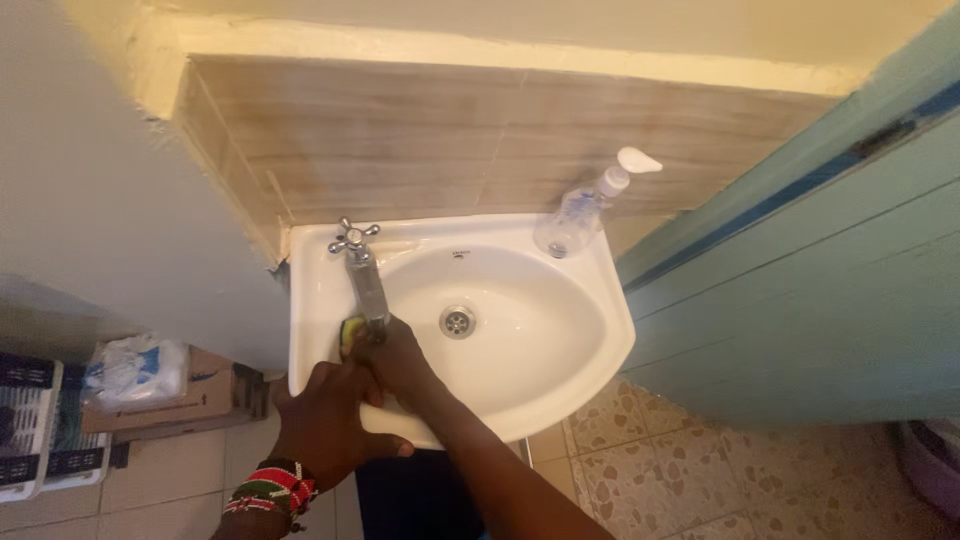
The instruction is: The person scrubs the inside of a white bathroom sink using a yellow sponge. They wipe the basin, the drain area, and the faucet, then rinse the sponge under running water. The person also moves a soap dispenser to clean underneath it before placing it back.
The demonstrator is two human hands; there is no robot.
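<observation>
A small white basin (590, 300) hangs on a tiled wall, with a chrome tap (362, 270) at its left side. My right hand (400, 362) is inside the basin under the tap's spout, closed on a yellow sponge (350, 330) pressed against the basin's left wall. My left hand (325, 420), with beaded bracelets on the wrist, rests on the basin's front left rim, fingers bent over the edge. The drain (457, 321) sits in the middle of the bowl.
A clear pump bottle (585, 210) stands on the basin's back right corner. A teal door (800, 300) is at the right. Below left on the tiled floor are a cardboard box (190, 400) with a plastic bag and a white crate (25, 430).
</observation>
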